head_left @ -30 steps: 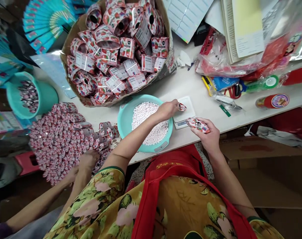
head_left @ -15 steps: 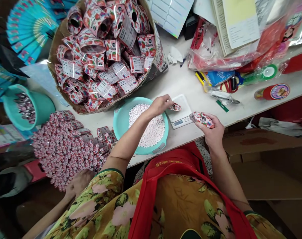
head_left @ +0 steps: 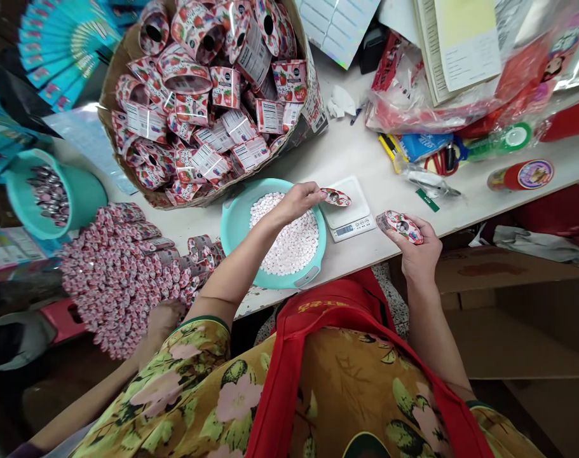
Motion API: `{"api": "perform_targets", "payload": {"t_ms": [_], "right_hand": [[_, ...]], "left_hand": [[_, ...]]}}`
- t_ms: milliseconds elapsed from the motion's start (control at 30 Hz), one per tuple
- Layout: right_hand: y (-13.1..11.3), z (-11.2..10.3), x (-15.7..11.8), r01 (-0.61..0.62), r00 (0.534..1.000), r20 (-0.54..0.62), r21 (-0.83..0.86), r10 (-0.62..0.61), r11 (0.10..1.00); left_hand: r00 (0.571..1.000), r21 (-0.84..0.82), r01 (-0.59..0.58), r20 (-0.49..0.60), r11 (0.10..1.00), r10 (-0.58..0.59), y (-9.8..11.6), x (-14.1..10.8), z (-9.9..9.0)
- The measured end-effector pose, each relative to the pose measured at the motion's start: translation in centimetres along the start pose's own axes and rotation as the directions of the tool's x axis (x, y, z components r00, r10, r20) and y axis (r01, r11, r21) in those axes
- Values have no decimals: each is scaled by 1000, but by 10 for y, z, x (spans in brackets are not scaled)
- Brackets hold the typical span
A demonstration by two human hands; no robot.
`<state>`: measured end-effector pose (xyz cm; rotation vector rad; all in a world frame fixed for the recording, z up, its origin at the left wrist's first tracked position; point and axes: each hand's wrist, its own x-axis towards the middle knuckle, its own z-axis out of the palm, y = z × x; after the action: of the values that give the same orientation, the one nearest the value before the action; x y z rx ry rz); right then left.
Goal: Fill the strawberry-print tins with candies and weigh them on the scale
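My left hand (head_left: 301, 200) reaches over the teal basin (head_left: 232, 229) and pinches an oval strawberry-printed container (head_left: 337, 198) above the white digital scale (head_left: 349, 207). Only its oval face shows; my fingers cover one end. In my right hand (head_left: 422, 248) is a second strawberry-printed container (head_left: 400, 227), tilted, with a dark round spot on its oval face. It is held just right of the scale, over the table edge. Small white tablets (head_left: 292, 245) are heaped in the basin, below my left wrist.
A cardboard box (head_left: 313, 95) piled with strawberry-printed containers stands behind the basin. Stacked containers (head_left: 122, 280) spread at left, near a co-worker's hand (head_left: 168, 315) and a teal bucket (head_left: 86, 200) of shiny pieces. Scissors (head_left: 446, 162), tape (head_left: 515, 137) and a round tub (head_left: 534, 175) lie at right.
My right hand has shifted slightly right and down with its container. The container in my left hand has turned, showing more of its oval face. The co-worker's hand has moved up toward the stack.
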<state>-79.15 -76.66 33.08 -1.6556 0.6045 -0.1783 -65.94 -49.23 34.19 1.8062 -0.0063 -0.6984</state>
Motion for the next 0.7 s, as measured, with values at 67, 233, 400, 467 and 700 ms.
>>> {"api": "perform_targets", "payload": {"t_ms": [67, 233, 400, 467, 700], "right_hand": [[2, 0, -1, -7, 1000, 2, 9, 7, 1000], [7, 2, -3, -24, 1000, 10, -19, 24, 1000], [12, 24, 8, 9, 996, 91, -60, -4, 998], [17, 42, 20, 43, 989, 145, -64, -33, 997], [40, 118, 55, 181, 937, 324, -136, -128, 974]], "left_hand": [[999, 176, -45, 0, 983, 45, 3, 0, 4], [996, 703, -82, 42, 707, 74, 4, 4, 29], [992, 780, -111, 44, 615, 122, 3, 11, 41], [973, 697, -33, -141, 716, 182, 8, -6, 24], [566, 363, 488, -824, 794, 29, -6, -170, -78]]}}
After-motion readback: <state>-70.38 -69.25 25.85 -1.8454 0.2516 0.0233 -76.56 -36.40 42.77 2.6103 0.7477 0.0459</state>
